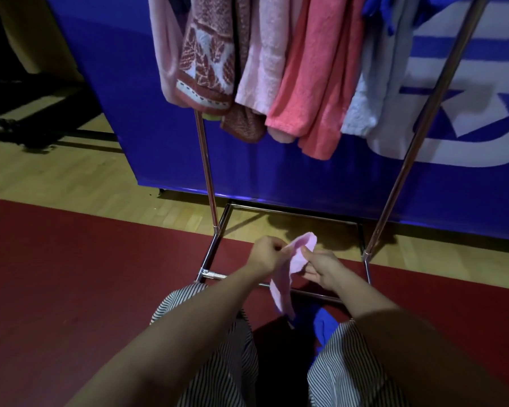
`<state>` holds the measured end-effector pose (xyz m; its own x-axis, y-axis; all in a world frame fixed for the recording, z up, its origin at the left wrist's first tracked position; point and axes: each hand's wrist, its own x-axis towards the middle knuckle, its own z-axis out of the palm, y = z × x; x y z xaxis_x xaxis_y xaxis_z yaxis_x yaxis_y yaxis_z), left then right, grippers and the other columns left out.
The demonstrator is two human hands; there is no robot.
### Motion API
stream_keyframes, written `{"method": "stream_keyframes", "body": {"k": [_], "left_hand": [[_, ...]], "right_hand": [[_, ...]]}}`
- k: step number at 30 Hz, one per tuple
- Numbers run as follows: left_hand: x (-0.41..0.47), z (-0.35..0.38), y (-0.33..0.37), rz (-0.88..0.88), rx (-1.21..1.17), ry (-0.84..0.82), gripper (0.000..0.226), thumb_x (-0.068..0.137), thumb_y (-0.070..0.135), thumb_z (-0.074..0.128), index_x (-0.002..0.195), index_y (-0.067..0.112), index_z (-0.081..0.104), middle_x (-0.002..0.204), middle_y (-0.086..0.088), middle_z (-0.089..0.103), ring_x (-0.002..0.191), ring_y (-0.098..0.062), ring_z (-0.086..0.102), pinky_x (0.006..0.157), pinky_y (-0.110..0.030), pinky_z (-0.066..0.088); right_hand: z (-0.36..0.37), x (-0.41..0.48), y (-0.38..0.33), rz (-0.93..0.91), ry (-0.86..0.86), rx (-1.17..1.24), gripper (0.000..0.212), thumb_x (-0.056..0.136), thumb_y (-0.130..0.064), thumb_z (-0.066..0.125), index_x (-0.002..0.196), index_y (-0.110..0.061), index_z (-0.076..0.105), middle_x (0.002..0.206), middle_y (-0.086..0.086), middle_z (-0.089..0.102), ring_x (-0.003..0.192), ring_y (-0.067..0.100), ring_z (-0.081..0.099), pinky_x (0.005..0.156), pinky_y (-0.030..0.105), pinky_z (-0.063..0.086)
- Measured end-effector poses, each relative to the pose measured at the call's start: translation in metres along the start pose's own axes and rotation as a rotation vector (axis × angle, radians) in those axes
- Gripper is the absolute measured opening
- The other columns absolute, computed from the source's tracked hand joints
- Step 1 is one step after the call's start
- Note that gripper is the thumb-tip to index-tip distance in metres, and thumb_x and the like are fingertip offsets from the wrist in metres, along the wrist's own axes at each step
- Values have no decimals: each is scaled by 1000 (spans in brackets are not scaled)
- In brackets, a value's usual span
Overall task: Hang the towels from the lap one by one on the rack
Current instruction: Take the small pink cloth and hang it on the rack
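The person is sitting in front of the rack point(207, 171) with a pale pink towel point(294, 259) held up between both hands, just above the knees. The left hand point(265, 255) and right hand point(321, 270) each have fingers curled in, pinching the towel's top edge close together, so it's bunched into a narrow strip. Its tail hangs down to a blue towel point(323, 321) that sits in the lap between the striped trousers point(224, 348).

What could go sideways: if it goes up bunched like that, it'll probably land as a lump and slide off. The rack already looks crowded too, with a leaf-patterned towel point(206, 54), a coral towel point(309, 83) and others side by side, so squeezing in could knock a neighbour loose. The dangling tail might also drag the blue one onto the floor.

Writing-wise, the blue banner point(147, 113) behind has big white shapes, but they're cut off and unreadable. No towel tags visible.
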<state>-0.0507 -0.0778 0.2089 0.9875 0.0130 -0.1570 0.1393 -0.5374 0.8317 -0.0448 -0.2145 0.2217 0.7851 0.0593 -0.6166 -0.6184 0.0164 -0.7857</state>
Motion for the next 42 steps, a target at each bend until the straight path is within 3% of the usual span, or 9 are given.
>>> {"method": "stream_keyframes", "body": {"k": [6, 13, 19, 22, 24, 28, 31, 37, 42], "left_hand": [[-8, 5, 0, -18, -70, -97, 31, 85, 35, 65, 79, 6, 73, 66, -5, 64, 58, -4, 51, 53, -18, 38], [-7, -2, -10, -63, 117, -135, 20, 83, 20, 69, 87, 0, 72, 65, -6, 61, 53, -2, 42, 40, -7, 30], [-7, -15, -12, -32, 221, -204, 20, 88, 10, 62, 100, -3, 70, 100, -21, 70, 66, -7, 51, 42, -3, 31], [-6, -20, -15, -3, 237, -268, 20, 83, 6, 66, 102, 0, 71, 93, -14, 71, 53, 7, 49, 47, 0, 34], [-6, -24, -17, 19, 228, -319, 22, 79, 1, 68, 100, 0, 72, 79, -9, 69, 55, 6, 54, 60, -12, 44], [-8, -27, -12, 44, 165, -389, 29, 76, -10, 65, 104, -4, 69, 71, 1, 65, 58, 0, 56, 65, -22, 48], [-10, -31, -6, 44, 138, -419, 30, 78, -9, 65, 108, -3, 67, 75, 1, 64, 58, 4, 57, 59, -13, 48], [-2, -38, -9, 31, 83, -104, 14, 80, 4, 70, 90, -6, 71, 70, -7, 62, 64, -13, 54, 69, -30, 50], [-3, -46, 0, 220, -12, 146, 10, 82, 5, 66, 85, -1, 73, 78, -9, 68, 73, -10, 56, 61, -17, 42]], "right_hand": [[15, 5, -1, 82, -22, 43, 30, 101, -34, 30, 93, -14, 52, 101, 14, 61, 82, 23, 62, 72, 31, 48], [11, 5, -3, 194, -256, 5, 88, 93, -61, 2, 142, 9, 25, 145, 25, 37, 134, 33, 39, 110, 40, 30], [-7, -4, 4, 24, -92, -800, 41, 91, -44, 52, 96, -5, 61, 79, 9, 62, 69, 15, 60, 61, 25, 47], [-17, 4, 9, -195, -77, -1068, 89, 73, -30, 77, 144, -21, 23, 147, 15, 26, 137, 30, 27, 109, 44, 33], [-20, 3, 10, -335, -137, -1236, 108, 72, -29, 77, 148, -36, 0, 158, 1, -3, 146, 25, -4, 117, 47, 8], [-27, 12, 14, -435, -188, -1360, 63, 84, -31, 63, 140, -35, 36, 153, -9, 27, 145, 19, 5, 115, 44, 5], [-29, 15, 12, -443, -130, -1257, 17, 87, -25, 60, 103, -21, 67, 104, -2, 62, 114, 19, 50, 95, 31, 35], [-32, 8, 1, -562, 48, -787, 12, 82, -7, 67, 75, 2, 65, 62, 5, 54, 57, 1, 47, 51, 14, 31], [-27, 1, -10, -785, 247, -513, 13, 83, -11, 68, 89, -1, 72, 75, 2, 66, 69, 5, 55, 67, 23, 42]]}}
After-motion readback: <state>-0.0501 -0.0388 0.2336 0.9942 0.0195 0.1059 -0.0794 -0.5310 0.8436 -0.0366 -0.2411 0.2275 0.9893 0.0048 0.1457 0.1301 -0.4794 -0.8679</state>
